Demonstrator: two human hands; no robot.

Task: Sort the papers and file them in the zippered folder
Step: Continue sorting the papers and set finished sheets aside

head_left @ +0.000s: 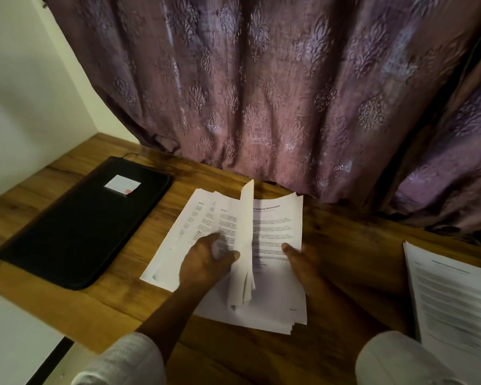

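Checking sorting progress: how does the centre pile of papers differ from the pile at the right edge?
The centre pile is fanned, with sheets lifted; the right pile lies flat. Left hand and right hand hold the centre pile; nothing touches the right pile. Both are white printed sheets on the desk.

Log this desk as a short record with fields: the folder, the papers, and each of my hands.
Folder: black zippered folder, looks closed, flat on the wooden desk, left of the papers.
Middle stack: printed sheets, fanned out, between the hands.
Left hand: left hand grips a bundle of lifted sheets turned up on edge.
Right hand: right hand, thumb on the top page; fingers hidden.
Side pile: second pile at the desk's right edge, untouched.
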